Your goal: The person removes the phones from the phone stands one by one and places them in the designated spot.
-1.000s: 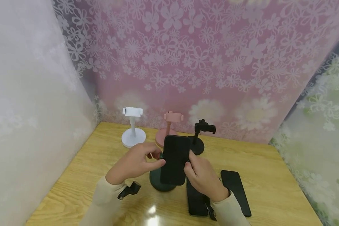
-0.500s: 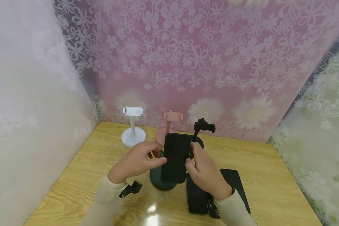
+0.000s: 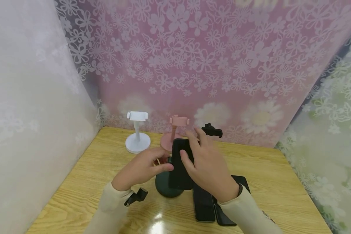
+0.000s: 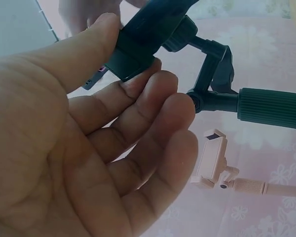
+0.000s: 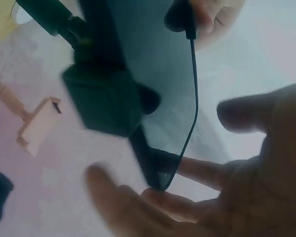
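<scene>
A black phone (image 3: 177, 177) stands upright in the clamp of a dark green phone stand, whose round base (image 3: 167, 191) shows below it. With thumb and fingertips, my left hand (image 3: 143, 167) pinches one end of the green clamp (image 4: 133, 59) at the phone's left edge; the ribbed green stem (image 4: 271, 106) runs off to the side. My right hand (image 3: 210, 165) has its fingers spread at the phone's upper right part, thumb over the screen. In the right wrist view, fingers meet the corner of the phone (image 5: 163, 89) beyond the other clamp end (image 5: 101, 101).
Behind stand a white phone stand (image 3: 138, 143), a pink one (image 3: 179, 121) and a black one (image 3: 212, 131), partly hidden by my right hand. Dark phones (image 3: 204, 204) lie on the wooden table (image 3: 84, 188) near my right forearm. A floral curtain (image 3: 175, 65) hangs behind.
My right hand has left its hold at the phone's right edge and spread up and over the screen. My left hand stays at the clamp.
</scene>
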{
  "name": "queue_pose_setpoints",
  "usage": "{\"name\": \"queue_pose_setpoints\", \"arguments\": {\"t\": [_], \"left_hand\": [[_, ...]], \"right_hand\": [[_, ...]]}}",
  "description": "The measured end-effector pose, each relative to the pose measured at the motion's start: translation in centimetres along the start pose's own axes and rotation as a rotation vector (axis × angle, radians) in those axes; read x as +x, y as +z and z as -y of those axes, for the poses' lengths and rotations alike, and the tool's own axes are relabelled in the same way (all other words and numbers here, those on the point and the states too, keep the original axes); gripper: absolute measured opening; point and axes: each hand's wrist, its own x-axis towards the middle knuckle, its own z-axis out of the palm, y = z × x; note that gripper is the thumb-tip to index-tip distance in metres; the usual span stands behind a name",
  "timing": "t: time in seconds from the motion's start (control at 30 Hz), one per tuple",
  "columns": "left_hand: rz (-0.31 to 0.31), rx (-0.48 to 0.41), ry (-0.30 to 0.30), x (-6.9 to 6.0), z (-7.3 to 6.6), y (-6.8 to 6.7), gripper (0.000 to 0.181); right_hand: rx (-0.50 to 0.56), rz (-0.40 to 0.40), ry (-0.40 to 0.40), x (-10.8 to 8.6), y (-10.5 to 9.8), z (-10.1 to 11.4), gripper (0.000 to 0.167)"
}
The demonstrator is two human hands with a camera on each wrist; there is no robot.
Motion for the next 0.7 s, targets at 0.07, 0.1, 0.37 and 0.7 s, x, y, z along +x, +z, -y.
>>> {"name": "queue_pose_setpoints", "arguments": {"t": [0.07, 0.1, 0.37, 0.7], "left_hand": [[0.003, -0.003, -0.001, 0.0, -0.1, 0.1, 0.02], [0.003, -0.004, 0.004, 0.0, -0.1, 0.1, 0.021], [0.018, 0.01, 0.005, 0.1, -0.3, 0.2, 0.017], [0.004, 0.0, -0.008, -0.1, -0.2, -0.1, 0.021]], "right_hand": [[-0.058, 0.047, -0.022, 0.5, 0.0, 0.6, 0.054], [-0.084, 0.062, -0.039, 0.7, 0.0, 0.8, 0.053], [-0.204, 0.076, -0.209, 2.4, 0.4, 0.8, 0.031], [-0.185, -0.013, -0.222, 3.6, 1.5, 0.7, 0.036]]}}
